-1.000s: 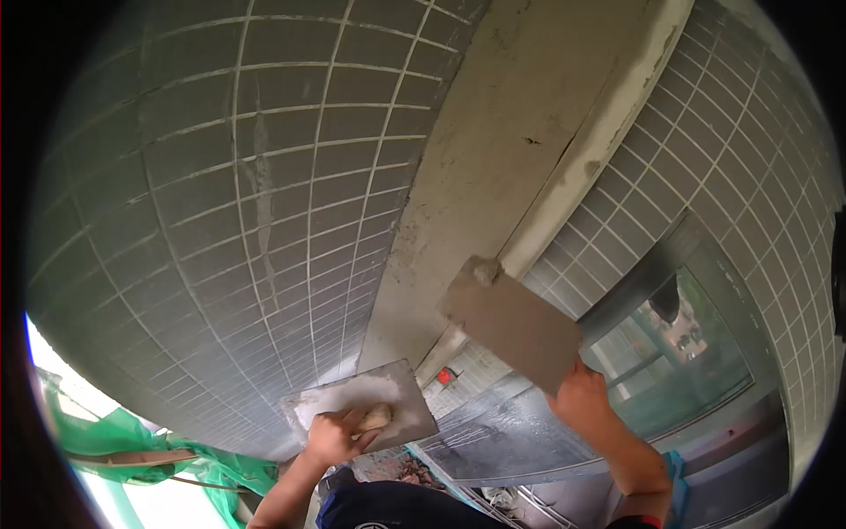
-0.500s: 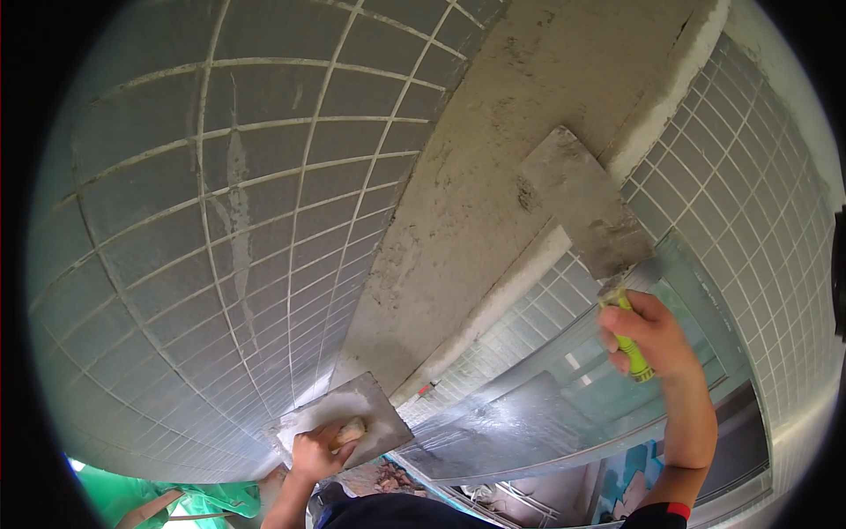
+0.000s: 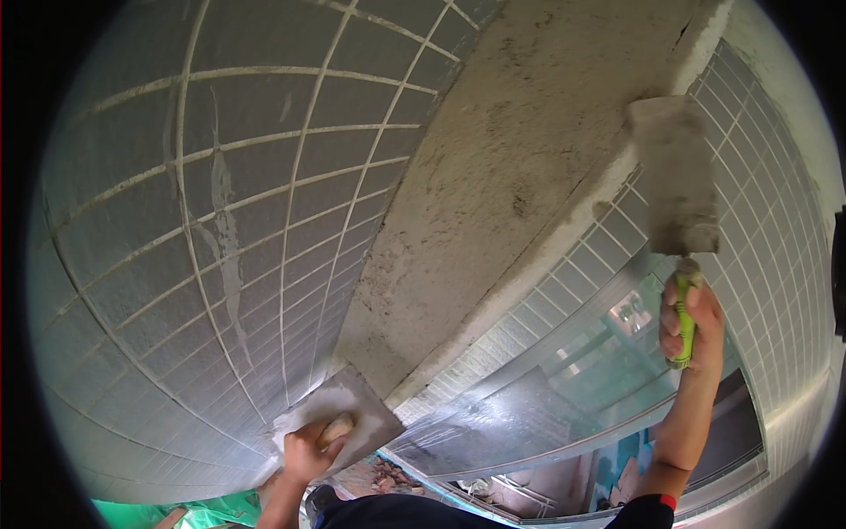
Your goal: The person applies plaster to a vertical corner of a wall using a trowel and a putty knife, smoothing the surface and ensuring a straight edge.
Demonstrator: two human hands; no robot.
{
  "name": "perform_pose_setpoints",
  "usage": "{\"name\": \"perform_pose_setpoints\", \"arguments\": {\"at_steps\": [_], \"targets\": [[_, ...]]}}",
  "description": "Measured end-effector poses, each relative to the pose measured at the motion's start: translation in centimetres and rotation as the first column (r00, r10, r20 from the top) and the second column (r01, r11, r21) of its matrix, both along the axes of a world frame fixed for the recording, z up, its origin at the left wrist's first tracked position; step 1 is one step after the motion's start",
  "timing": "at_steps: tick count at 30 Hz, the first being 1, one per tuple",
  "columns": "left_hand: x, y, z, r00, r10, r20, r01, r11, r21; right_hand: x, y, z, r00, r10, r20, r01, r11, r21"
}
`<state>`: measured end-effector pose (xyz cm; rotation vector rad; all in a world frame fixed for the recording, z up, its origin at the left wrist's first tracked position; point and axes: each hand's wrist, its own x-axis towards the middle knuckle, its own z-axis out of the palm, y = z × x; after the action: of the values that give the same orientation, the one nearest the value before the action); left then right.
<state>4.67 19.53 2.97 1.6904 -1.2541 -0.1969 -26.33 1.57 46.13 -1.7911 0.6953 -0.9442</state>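
Note:
My right hand [image 3: 703, 322] is wrapped round the yellow-green handle of a flat rectangular plastering trowel [image 3: 679, 181]. Its blade, smeared with grey mortar, points up over the tiled wall, and its upper edge overlaps the right border of the bare mortar strip [image 3: 493, 167]. Lower down on the left, my left hand [image 3: 304, 454] closes round the light-coloured grip of a plastering float [image 3: 374, 410]. The float's grey square plate lies near the lower end of the strip; whether it touches the wall cannot be told.
Grey tiles [image 3: 238, 194] with pale joints cover the left side, and smaller-looking tiles [image 3: 758, 203] the right. A glass window [image 3: 564, 388] sits below the strip. Green sheeting [image 3: 211, 511] shows at the lower left, with rubble [image 3: 388, 476] below the float.
The trowel in my right hand has moved right and upward and turned more upright. My left hand and the float have stayed almost in place, the float slightly tilted round.

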Motion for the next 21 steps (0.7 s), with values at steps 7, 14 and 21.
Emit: {"name": "perform_pose_setpoints", "arguments": {"at_steps": [7,14,21], "targets": [[0.1,-8.5,10.4,0.894,-0.23,-0.384,0.131,0.955,-0.268,3.3,-5.5,-12.5,0.923,-0.011,0.385,0.114,0.963,-0.245],[-0.4,-18.7,25.9,0.853,-0.432,-0.294,0.259,0.839,-0.479,8.8,-10.9,-23.8,0.89,-0.233,0.393,0.299,0.947,-0.115],[0.2,-23.1,33.4,0.915,-0.397,-0.073,0.267,0.731,-0.629,11.0,-10.9,-24.1,0.872,-0.2,0.448,0.175,0.98,0.097]]}}
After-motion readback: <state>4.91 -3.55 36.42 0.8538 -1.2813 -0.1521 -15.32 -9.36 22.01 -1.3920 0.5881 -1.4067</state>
